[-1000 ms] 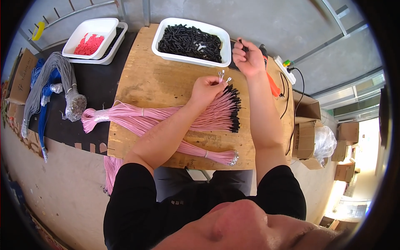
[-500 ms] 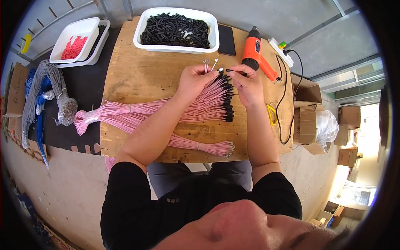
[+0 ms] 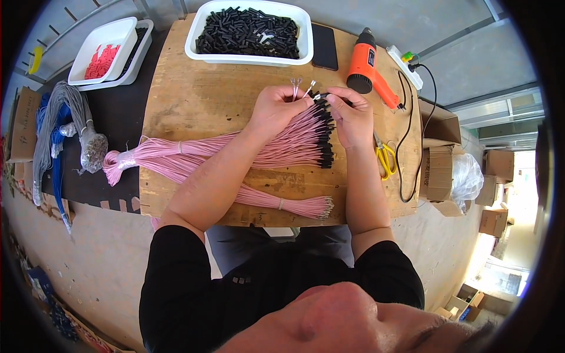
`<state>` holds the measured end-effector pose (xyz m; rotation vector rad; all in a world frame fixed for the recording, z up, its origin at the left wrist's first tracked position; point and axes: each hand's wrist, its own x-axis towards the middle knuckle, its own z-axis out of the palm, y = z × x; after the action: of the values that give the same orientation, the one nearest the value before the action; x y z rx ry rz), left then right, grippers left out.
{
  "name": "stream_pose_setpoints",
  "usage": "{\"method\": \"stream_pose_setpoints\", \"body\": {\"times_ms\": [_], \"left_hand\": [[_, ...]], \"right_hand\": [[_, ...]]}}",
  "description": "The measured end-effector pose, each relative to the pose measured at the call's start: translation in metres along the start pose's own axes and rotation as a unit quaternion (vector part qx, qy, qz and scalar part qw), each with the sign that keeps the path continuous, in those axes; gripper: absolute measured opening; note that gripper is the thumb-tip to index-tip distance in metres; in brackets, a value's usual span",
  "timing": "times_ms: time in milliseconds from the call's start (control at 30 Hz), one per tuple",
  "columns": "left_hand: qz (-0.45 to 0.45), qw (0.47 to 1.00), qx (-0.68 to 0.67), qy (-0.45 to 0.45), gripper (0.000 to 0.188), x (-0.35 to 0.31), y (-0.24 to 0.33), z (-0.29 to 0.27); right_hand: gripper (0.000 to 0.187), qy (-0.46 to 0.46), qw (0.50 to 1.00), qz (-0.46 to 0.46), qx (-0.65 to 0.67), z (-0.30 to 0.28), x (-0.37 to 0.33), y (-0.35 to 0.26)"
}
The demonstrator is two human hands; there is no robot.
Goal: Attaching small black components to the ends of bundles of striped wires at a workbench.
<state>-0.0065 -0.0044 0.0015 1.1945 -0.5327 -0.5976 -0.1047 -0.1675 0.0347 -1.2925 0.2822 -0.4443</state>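
Between thumb and fingers my left hand (image 3: 281, 112) pinches a few pink wires, closed on them; their pale terminals (image 3: 296, 84) stick up past the fingertips. One white-tipped end points at my right hand (image 3: 352, 117). That hand is closed too, pinching a small black sleeve (image 3: 323, 95) right by the wire's tip. Whether the tip has entered the sleeve cannot be made out. Beneath both hands fans a bundle of pink wires (image 3: 276, 144), their right ends covered in black sleeves (image 3: 325, 141). Nearer me lies another pink bundle (image 3: 294, 204) with bare metal ends.
A white tub (image 3: 247, 59) of black sleeves stands at the back, beside a dark phone (image 3: 325, 47). To the right are an orange heat gun (image 3: 366, 65), yellow-handled scissors (image 3: 385, 160), a black cord and a power strip (image 3: 406, 66). Grey wires (image 3: 67, 100) and a red-piece tub (image 3: 126, 41) lie left.
My right hand has brought the black sleeve left, closer to the wire tip by my left hand. The whole view has shifted slightly, showing more of the scissors.
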Motion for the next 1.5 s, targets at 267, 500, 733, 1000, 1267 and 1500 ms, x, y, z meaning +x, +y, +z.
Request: {"method": "stream_pose_setpoints", "body": {"times_ms": [267,500,733,1000,1267,1500], "left_hand": [[0.021,0.994,0.109,0.002,0.009,-0.001,0.002,-0.001],[0.026,0.990,0.142,0.005,0.011,-0.002,0.005,0.000],[0.016,0.990,0.139,-0.006,0.013,0.001,0.000,-0.001],[0.004,0.994,0.106,-0.003,0.011,0.001,0.002,-0.002],[0.015,0.992,0.125,-0.014,0.010,0.001,-0.001,-0.003],[0.020,0.992,0.121,-0.017,0.010,0.000,0.000,-0.002]], "right_hand": [[0.018,-0.002,0.998,-0.027,-0.057,-0.003,0.000,0.002],[0.016,-0.004,0.998,-0.007,-0.062,-0.002,0.000,0.001],[0.016,-0.008,0.999,-0.019,-0.036,-0.005,0.001,-0.001],[0.020,-0.044,0.987,0.111,0.107,-0.016,0.007,-0.003],[0.018,-0.081,0.981,0.136,0.116,-0.016,0.005,0.001],[0.018,-0.077,0.981,0.140,0.114,-0.012,0.002,-0.002]]}}
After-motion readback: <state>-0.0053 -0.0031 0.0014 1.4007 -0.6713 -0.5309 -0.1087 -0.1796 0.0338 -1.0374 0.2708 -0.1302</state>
